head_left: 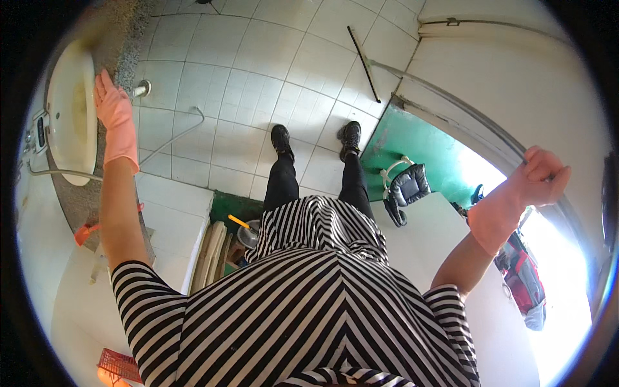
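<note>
Pink rubber gloves cover both of my hands. My left hand [114,106] has its fingers stretched out, over the speckled counter edge beside the white washbasin [67,97]; whether it touches the counter I cannot tell. On the right, my right hand [543,175] is closed around the upper end of the grey pole of a floor squeegee [459,103]. The pole slants down to the far right, where a long black blade [365,64] lies on the white tiled floor. My left hand holds nothing.
A grey hose [173,142] hangs from the basin tap over the floor. Near my legs stand a black-padded chair [409,186] on a green floor, a white surface [429,238] and a metal pot [247,235]. A red basket [120,366] is at the lower left.
</note>
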A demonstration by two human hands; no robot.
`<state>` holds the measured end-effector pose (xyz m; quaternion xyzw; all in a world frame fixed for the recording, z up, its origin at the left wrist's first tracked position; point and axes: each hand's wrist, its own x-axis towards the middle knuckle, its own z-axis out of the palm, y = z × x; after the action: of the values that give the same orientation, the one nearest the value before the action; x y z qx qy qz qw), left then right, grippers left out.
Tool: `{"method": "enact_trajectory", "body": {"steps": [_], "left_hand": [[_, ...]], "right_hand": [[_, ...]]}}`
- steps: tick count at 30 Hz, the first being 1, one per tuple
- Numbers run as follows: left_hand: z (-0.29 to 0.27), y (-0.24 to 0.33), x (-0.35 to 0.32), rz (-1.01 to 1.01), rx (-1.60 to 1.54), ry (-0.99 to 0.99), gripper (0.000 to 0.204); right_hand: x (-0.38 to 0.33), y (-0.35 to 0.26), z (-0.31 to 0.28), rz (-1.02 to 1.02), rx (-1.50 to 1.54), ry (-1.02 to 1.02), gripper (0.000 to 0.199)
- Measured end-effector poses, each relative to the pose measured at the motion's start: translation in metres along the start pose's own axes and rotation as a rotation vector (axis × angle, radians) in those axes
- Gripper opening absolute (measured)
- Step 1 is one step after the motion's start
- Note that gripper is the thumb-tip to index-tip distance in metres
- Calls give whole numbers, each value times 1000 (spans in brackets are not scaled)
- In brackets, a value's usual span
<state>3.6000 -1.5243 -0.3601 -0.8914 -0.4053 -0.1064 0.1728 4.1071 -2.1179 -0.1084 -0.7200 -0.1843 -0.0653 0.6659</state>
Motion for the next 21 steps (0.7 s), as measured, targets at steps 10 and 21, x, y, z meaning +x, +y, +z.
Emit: {"method": "enact_trajectory", "body": {"steps": [10,21], "left_hand": [[-170,206,-101,-34,-346,-322,68],[-199,297,-398,-527,-558,-1010,52]], "right_hand": [[11,-18,-26,-81,-32,-406,45],[61,-60,-148,-108,217,-213,51]]}}
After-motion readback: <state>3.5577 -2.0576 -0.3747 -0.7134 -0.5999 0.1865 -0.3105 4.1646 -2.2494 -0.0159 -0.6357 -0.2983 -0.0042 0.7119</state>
